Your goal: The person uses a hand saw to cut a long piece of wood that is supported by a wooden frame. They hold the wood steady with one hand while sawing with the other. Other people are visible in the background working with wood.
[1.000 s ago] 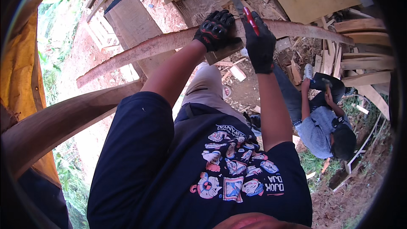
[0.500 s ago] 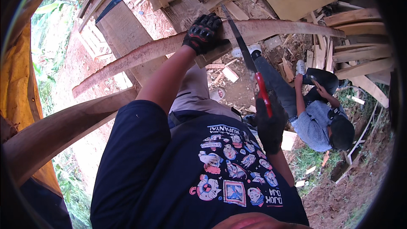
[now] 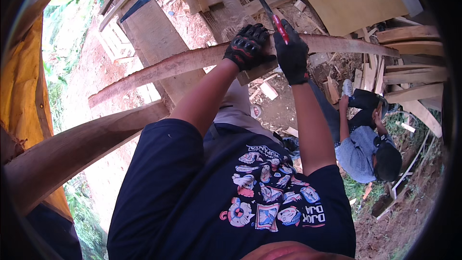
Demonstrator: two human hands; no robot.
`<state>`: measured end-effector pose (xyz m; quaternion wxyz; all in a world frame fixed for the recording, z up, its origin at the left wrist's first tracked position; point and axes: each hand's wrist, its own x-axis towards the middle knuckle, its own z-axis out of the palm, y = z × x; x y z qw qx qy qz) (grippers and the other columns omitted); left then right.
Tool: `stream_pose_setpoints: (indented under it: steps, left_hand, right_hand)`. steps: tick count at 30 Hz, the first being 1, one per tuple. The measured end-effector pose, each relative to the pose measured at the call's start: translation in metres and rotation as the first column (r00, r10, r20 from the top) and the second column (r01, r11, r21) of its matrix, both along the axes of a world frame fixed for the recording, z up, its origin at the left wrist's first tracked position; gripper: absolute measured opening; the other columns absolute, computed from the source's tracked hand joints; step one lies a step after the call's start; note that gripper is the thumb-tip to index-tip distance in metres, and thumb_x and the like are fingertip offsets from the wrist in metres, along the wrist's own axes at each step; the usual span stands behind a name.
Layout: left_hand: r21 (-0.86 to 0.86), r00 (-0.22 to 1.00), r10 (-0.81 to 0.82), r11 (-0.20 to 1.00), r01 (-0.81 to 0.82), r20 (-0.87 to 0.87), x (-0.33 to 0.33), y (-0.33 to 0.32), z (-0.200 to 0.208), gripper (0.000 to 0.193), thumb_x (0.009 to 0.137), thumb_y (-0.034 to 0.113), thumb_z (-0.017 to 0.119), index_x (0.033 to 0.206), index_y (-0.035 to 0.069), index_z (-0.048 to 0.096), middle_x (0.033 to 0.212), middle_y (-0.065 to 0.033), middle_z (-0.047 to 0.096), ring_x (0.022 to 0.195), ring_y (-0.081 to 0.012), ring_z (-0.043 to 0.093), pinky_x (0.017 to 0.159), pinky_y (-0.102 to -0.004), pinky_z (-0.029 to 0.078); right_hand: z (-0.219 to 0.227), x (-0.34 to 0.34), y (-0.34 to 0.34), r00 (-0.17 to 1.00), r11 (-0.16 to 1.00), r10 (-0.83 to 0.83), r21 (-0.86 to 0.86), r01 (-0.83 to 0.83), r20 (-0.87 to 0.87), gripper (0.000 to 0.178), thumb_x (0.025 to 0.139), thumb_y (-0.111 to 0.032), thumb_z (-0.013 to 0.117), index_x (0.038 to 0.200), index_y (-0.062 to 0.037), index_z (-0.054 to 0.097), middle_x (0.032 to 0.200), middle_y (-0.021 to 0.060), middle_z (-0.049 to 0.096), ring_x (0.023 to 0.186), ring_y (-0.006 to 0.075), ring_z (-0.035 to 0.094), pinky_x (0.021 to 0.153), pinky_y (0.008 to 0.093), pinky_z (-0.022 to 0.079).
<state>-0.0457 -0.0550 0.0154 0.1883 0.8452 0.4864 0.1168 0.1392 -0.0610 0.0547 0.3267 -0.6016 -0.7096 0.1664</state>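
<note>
A long, curved rough plank (image 3: 159,70) lies crosswise over the wooden bench boards (image 3: 156,31). My left hand (image 3: 249,45), in a black padded glove, grips the plank near its middle, fingers bent over it. Just to the right, my right hand (image 3: 292,53), also in a black glove, is closed around the red handle (image 3: 280,30) of a handsaw. The narrow dark saw blade (image 3: 264,6) points away from me, past the plank's far edge. Under my left hand a short wooden block (image 3: 257,72) juts toward me. Whether the teeth touch the plank is hidden.
A second handsaw with a blue blade (image 3: 144,1) lies at the far left. A person (image 3: 363,149) in a grey top sits at the right, near stacked curved boards (image 3: 416,62). A plywood sheet (image 3: 353,0) lies far right; a thick beam (image 3: 82,151) runs along the left.
My right hand has pushed the saw far forward, from near my body to beside my left hand. My left hand stays on the plank; the whole view has shifted slightly.
</note>
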Motion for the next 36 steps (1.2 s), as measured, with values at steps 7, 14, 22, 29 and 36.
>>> stream_pose_setpoints:
  steps: [7, 14, 22, 29, 36]
  left_hand:
    - [0.147, 0.999, 0.047, 0.988, -0.043, -0.023, -0.006, -0.005, -0.013, 0.087, 0.093, 0.07, 0.072, 0.149, 0.004, 0.061, 0.161, -0.0208, 0.056, 0.157, -0.0361, 0.047, 0.135, -0.0494, 0.03]
    - [0.087, 1.0, 0.014, 0.996, -0.011, -0.026, -0.003, -0.005, -0.009, 0.085, 0.096, 0.068, 0.07, 0.151, 0.004, 0.061, 0.164, -0.0208, 0.054, 0.159, -0.036, 0.044, 0.136, -0.0492, 0.028]
    - [0.134, 0.998, 0.052, 0.99, -0.046, -0.044, -0.008, -0.008, -0.01, 0.086, 0.096, 0.069, 0.069, 0.152, 0.004, 0.06, 0.166, -0.022, 0.052, 0.159, -0.0371, 0.044, 0.136, -0.0491, 0.027]
    - [0.058, 0.999, 0.031, 0.998, -0.031, -0.007, -0.002, -0.001, 0.0, 0.086, 0.094, 0.066, 0.073, 0.149, 0.002, 0.061, 0.161, -0.0216, 0.056, 0.155, -0.038, 0.049, 0.133, -0.0494, 0.033]
    - [0.157, 0.998, 0.054, 0.986, -0.056, 0.019, -0.007, -0.005, -0.013, 0.086, 0.09, 0.067, 0.077, 0.144, 0.002, 0.063, 0.158, -0.0212, 0.058, 0.153, -0.0378, 0.05, 0.132, -0.049, 0.035]
  right_hand:
    - [0.065, 0.064, -0.144, 0.995, 0.982, 0.072, -0.181, -0.058, 0.074, 0.052, 0.102, -0.025, 0.077, 0.148, -0.0041, 0.064, 0.135, 0.0231, 0.073, 0.117, 0.0393, 0.074, 0.093, 0.0504, 0.061]
    - [0.131, 0.074, -0.185, 0.997, 0.951, -0.013, -0.306, 0.035, 0.074, 0.044, 0.101, -0.02, 0.078, 0.141, -0.0039, 0.067, 0.112, 0.0176, 0.078, 0.095, 0.04, 0.077, 0.081, 0.049, 0.06]
    - [0.05, 0.036, -0.08, 0.933, 0.957, 0.112, 0.217, -0.195, 0.343, 0.031, 0.109, -0.009, 0.066, 0.137, 0.0023, 0.069, 0.133, 0.0252, 0.075, 0.112, 0.0429, 0.077, 0.094, 0.0473, 0.063]
    - [-0.005, 0.005, -0.01, 0.998, 0.999, -0.02, 0.04, 0.023, -0.06, 0.04, 0.108, -0.024, 0.068, 0.142, -0.0026, 0.069, 0.135, 0.0251, 0.075, 0.116, 0.0421, 0.076, 0.097, 0.0489, 0.062]
    - [0.103, 0.07, -0.176, 0.904, 0.975, 0.187, 0.043, -0.22, 0.385, 0.038, 0.108, -0.009, 0.066, 0.145, -0.0035, 0.064, 0.152, 0.0244, 0.065, 0.133, 0.0409, 0.07, 0.103, 0.0485, 0.06]
